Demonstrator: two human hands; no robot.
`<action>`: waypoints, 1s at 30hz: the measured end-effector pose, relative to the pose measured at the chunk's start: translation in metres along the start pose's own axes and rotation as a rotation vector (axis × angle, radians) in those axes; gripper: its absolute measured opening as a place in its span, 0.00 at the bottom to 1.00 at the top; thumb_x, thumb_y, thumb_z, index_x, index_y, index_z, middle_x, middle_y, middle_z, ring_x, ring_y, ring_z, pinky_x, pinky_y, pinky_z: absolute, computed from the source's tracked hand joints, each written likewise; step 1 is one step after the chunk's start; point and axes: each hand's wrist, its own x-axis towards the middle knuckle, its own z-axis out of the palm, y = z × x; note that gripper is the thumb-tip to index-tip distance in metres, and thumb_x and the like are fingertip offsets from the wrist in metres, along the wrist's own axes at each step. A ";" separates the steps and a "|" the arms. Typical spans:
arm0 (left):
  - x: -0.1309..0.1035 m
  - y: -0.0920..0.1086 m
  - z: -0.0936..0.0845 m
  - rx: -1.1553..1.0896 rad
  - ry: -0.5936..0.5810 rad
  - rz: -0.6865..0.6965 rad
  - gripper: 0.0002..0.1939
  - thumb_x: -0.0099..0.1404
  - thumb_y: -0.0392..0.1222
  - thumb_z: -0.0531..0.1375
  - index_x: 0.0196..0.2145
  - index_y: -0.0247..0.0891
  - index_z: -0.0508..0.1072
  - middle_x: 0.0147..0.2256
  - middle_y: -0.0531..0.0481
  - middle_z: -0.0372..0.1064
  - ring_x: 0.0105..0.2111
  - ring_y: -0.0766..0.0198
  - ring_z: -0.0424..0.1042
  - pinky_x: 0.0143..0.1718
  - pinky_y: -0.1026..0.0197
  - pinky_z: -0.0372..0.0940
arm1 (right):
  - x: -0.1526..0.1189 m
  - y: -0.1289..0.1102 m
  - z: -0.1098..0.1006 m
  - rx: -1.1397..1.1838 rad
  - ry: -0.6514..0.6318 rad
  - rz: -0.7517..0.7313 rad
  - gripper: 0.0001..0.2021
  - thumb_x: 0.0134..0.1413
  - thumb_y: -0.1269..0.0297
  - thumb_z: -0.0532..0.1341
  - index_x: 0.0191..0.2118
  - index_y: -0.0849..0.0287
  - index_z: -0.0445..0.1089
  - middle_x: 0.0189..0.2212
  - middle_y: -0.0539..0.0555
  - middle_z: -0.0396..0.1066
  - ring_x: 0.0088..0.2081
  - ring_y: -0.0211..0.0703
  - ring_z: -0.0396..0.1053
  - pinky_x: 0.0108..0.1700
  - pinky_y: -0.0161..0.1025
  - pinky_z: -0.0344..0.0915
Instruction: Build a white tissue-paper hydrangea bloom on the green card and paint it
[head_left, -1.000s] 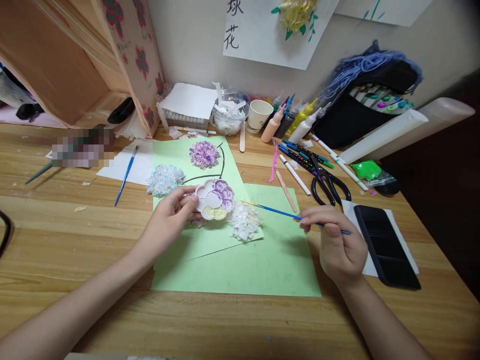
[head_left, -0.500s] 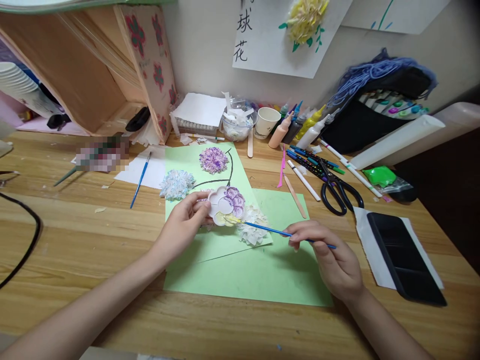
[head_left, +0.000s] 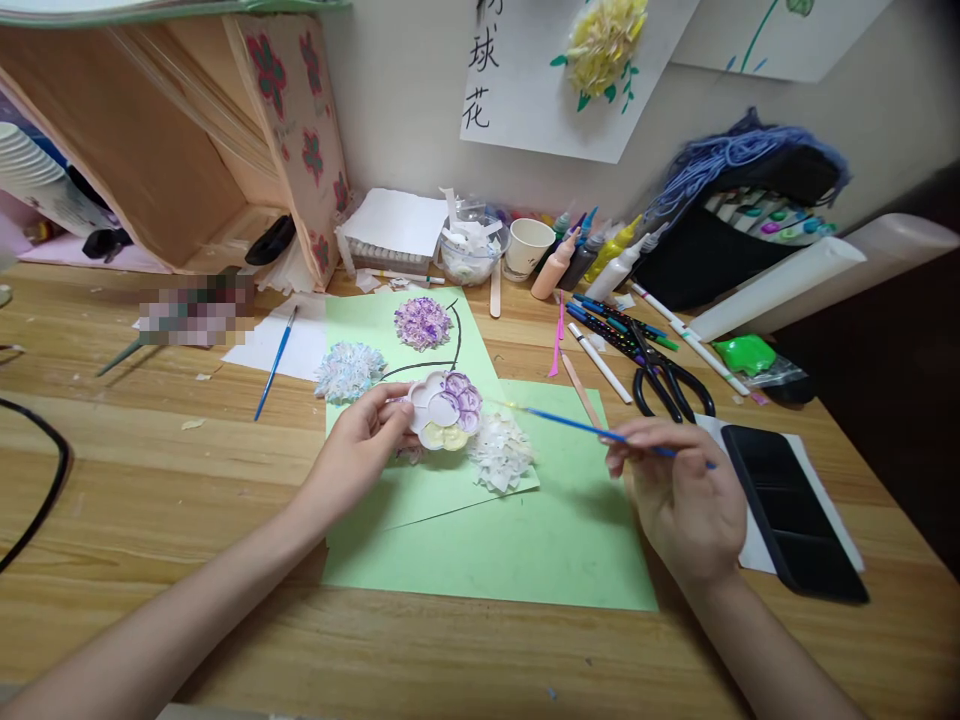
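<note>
My left hand (head_left: pixel 367 435) grips the left edge of a white flower-shaped paint palette (head_left: pixel 431 405) with purple and pale yellow paint in its wells. In my right hand (head_left: pixel 679 490), a blue paintbrush (head_left: pixel 577 424) is pinched, its yellowish tip raised to the right of the palette and apart from it. Below lies a light green paper (head_left: pixel 487 555) with a drawn dark stem. On it are a purple paper flower (head_left: pixel 423 323), a pale blue one (head_left: pixel 350 371) and a whitish one (head_left: pixel 501 453). Another flower is mostly hidden behind the palette.
A second blue brush (head_left: pixel 276 362) rests on white paper at left. Black scissors (head_left: pixel 667 380), pens, and a phone-like black object (head_left: pixel 795 510) lie at right. Paint bottles (head_left: pixel 555 266), a paper cup (head_left: pixel 527 250) and a bowl of scraps (head_left: pixel 470 252) stand along the wall.
The brush tip has left the palette's yellow well and moved up and right with my right hand. My left hand still holds the palette, and the camera view has shifted slightly.
</note>
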 end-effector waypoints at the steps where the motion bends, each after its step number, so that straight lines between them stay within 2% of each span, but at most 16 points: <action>1: 0.001 0.001 -0.001 -0.003 0.012 0.009 0.23 0.55 0.52 0.61 0.45 0.34 0.69 0.33 0.49 0.73 0.29 0.63 0.73 0.34 0.59 0.71 | 0.007 0.001 0.000 0.043 0.054 0.028 0.12 0.62 0.61 0.51 0.37 0.56 0.71 0.35 0.54 0.71 0.29 0.37 0.67 0.28 0.35 0.64; 3: 0.002 0.003 -0.003 -0.008 0.036 0.028 0.23 0.55 0.52 0.61 0.44 0.34 0.69 0.33 0.49 0.74 0.29 0.62 0.74 0.34 0.59 0.71 | 0.023 0.005 0.002 0.099 0.108 0.092 0.12 0.61 0.59 0.53 0.36 0.57 0.70 0.34 0.54 0.71 0.28 0.35 0.67 0.27 0.33 0.63; 6: 0.004 0.006 -0.006 -0.003 0.063 0.028 0.24 0.54 0.51 0.62 0.44 0.34 0.68 0.32 0.49 0.74 0.29 0.61 0.74 0.35 0.58 0.71 | 0.042 0.018 0.003 0.135 0.114 0.186 0.08 0.56 0.58 0.59 0.34 0.56 0.70 0.31 0.52 0.70 0.28 0.34 0.66 0.27 0.31 0.63; 10: 0.007 0.006 -0.010 0.005 0.066 0.041 0.26 0.53 0.52 0.61 0.46 0.33 0.67 0.29 0.50 0.73 0.29 0.61 0.74 0.36 0.58 0.71 | 0.044 0.036 0.004 0.100 0.116 0.248 0.06 0.52 0.60 0.62 0.34 0.56 0.70 0.28 0.50 0.67 0.27 0.33 0.65 0.27 0.30 0.63; 15: 0.013 0.001 -0.012 -0.008 0.073 0.063 0.26 0.53 0.52 0.62 0.45 0.32 0.68 0.23 0.55 0.69 0.28 0.61 0.74 0.37 0.56 0.71 | 0.029 0.033 0.005 0.035 0.019 0.134 0.09 0.60 0.60 0.54 0.34 0.56 0.68 0.31 0.51 0.65 0.30 0.36 0.66 0.30 0.34 0.65; 20: 0.012 0.001 -0.010 -0.037 0.076 0.040 0.24 0.54 0.50 0.62 0.45 0.33 0.66 0.27 0.52 0.72 0.29 0.61 0.75 0.39 0.55 0.71 | 0.022 0.029 0.004 -0.018 -0.027 0.018 0.10 0.62 0.63 0.50 0.33 0.56 0.67 0.31 0.51 0.63 0.32 0.37 0.66 0.31 0.35 0.63; 30: 0.007 0.005 -0.004 -0.067 0.078 0.005 0.24 0.52 0.48 0.62 0.44 0.32 0.66 0.30 0.50 0.74 0.29 0.60 0.75 0.39 0.55 0.72 | 0.020 0.030 0.003 -0.018 -0.058 0.021 0.11 0.63 0.65 0.49 0.34 0.57 0.67 0.31 0.52 0.64 0.32 0.37 0.65 0.32 0.35 0.62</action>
